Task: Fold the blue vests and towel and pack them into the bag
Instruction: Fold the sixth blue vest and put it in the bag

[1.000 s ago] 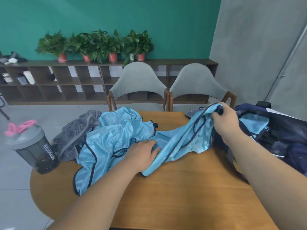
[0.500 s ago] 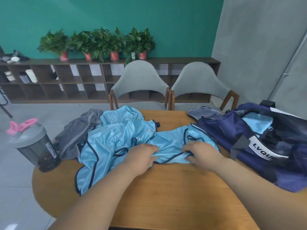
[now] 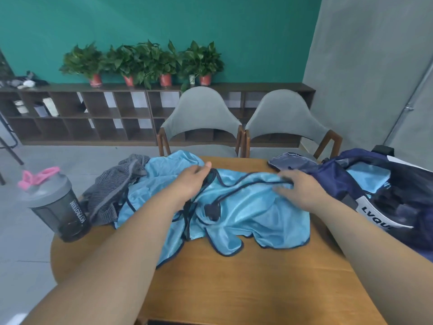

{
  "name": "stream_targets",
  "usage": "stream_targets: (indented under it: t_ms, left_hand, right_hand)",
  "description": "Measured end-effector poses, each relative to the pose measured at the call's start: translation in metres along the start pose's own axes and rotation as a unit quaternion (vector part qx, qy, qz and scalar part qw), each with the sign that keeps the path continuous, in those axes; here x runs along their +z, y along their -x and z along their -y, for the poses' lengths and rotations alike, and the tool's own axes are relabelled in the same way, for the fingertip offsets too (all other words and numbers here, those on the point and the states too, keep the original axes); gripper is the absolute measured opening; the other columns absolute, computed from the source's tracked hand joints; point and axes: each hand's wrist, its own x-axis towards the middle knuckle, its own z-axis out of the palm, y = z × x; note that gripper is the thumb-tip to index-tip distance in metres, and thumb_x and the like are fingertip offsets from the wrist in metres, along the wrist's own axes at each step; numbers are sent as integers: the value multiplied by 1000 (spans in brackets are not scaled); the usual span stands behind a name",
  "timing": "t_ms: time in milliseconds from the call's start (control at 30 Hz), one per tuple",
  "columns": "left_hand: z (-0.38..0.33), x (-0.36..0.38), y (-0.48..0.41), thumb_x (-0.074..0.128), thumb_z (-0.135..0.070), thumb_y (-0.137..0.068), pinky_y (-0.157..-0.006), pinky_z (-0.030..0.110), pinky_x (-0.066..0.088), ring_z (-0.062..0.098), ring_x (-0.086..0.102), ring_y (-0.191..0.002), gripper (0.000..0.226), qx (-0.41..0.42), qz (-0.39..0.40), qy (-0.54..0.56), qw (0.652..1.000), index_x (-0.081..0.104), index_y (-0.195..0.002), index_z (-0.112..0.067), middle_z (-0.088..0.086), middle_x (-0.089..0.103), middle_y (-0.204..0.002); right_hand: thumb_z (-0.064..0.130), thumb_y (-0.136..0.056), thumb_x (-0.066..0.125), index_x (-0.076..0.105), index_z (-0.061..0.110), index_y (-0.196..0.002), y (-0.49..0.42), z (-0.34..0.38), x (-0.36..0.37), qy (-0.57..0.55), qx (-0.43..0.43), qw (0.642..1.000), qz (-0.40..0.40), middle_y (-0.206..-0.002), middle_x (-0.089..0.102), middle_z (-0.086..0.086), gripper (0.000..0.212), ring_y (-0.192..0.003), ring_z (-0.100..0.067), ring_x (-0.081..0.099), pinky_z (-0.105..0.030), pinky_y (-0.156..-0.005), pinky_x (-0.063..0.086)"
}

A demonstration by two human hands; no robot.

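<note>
Top vest (image 3: 246,207) lies spread, rumpled, mid-table (image 3: 234,289), partly over a second vest (image 3: 164,174) bunched to its left. Grey striped towel (image 3: 110,191) heaped at the far left of the pile, beside a shaker bottle (image 3: 56,205). Bag (image 3: 386,198) open at the table's right edge, blue cloth already visible inside; a dark pouch (image 3: 290,161) just behind it.

Handling, as judged: shiny mesh fabric, thin, light, limp, likely slippery; it won't hold a crease unless pressed flat. Dark piping along the edges looks like the firmest part, so the shoulder straps and hem are the best places to take hold.

Left hand (image 3: 192,181): on the upper left strap area, fingers loosely curled, thumb raised; it seems to pinch the dark trim, though the grip itself is hidden underneath.

Right hand (image 3: 297,191): palm down on the upper right edge of the vest, fingers half-spread, pressing or gathering cloth near the piping; cannot tell if it grips anything.

Folding not yet begun on this vest.
</note>
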Motion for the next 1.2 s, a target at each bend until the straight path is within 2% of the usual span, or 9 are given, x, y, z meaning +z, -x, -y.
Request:
stream_targets:
  t_ms: [67,167,300,433,633,733,867,1033,1200]
  left_hand:
    - [19,4,-2,46,-66,-103,-115,42,41,22,55,-134,56,-3,6,-52,999,60,-140,-25,-6,60,-140]
    - [43,10,-1,60,-49,-103,-86,35,54,17,66,-100,38,18,19,-130,991,60,-133,-27,-2,65,-126]
    - [56,13,1,72,-41,-98,-99,36,53,18,61,-119,53,59,26,-204,977,51,-146,-29,-2,58,-137]
    - [60,14,5,77,-61,-86,-117,41,39,21,39,-142,81,88,41,-301,949,43,-154,-35,-2,46,-148]
    - [65,16,9,82,-45,-88,-110,42,44,25,51,-128,79,111,76,-392,910,39,-155,-45,-6,59,-137]
    - [65,14,2,68,-13,-98,-90,35,54,23,65,-108,46,139,3,-324,936,62,-139,-33,-2,68,-126]
    - [41,1,-12,58,-13,-104,-75,31,53,17,67,-88,21,153,-100,-160,970,72,-115,-24,-3,72,-98]
    - [6,-13,-25,46,-20,-109,-61,35,41,18,50,-64,25,151,-159,-42,975,62,-93,-9,-3,56,-73]
    - [-15,-25,-30,44,-12,-108,-74,32,52,18,74,-78,29,165,-175,64,969,68,-94,-19,2,77,-81]
  right_hand:
    - [43,-85,81,70,33,-100,4,-5,7,67,3,993,98,-99,67,10,22,-93,-14,64,-37,-83,55]
    - [39,-82,85,68,40,-97,13,-8,19,51,-25,987,149,-99,67,21,23,-94,-2,61,-27,-84,54]
    - [46,-80,85,63,47,-112,15,-4,27,78,-48,990,108,-103,62,22,39,-95,-1,59,-29,-82,55]
    - [35,-91,76,63,49,-99,11,-5,30,110,-57,988,90,-100,67,18,21,-93,-9,62,-36,-79,57]
    - [22,-104,61,64,29,-108,5,4,12,-95,4,991,-91,-93,70,10,9,-82,-7,63,-34,-73,50]
    - [27,-106,56,61,31,-110,2,4,0,-88,18,984,-152,-91,69,6,7,-76,-6,59,-34,-72,47]
    - [34,-107,54,61,33,-106,-5,6,-23,-107,29,976,-189,-88,66,13,7,-81,-5,61,-31,-69,45]
    - [34,-108,52,64,27,-104,-16,11,-50,-181,24,955,-232,-77,60,7,14,-70,-11,53,-31,-65,42]
    - [37,-104,52,65,30,-100,-20,11,-59,-277,73,919,-271,-78,60,1,15,-69,-16,51,-35,-68,46]
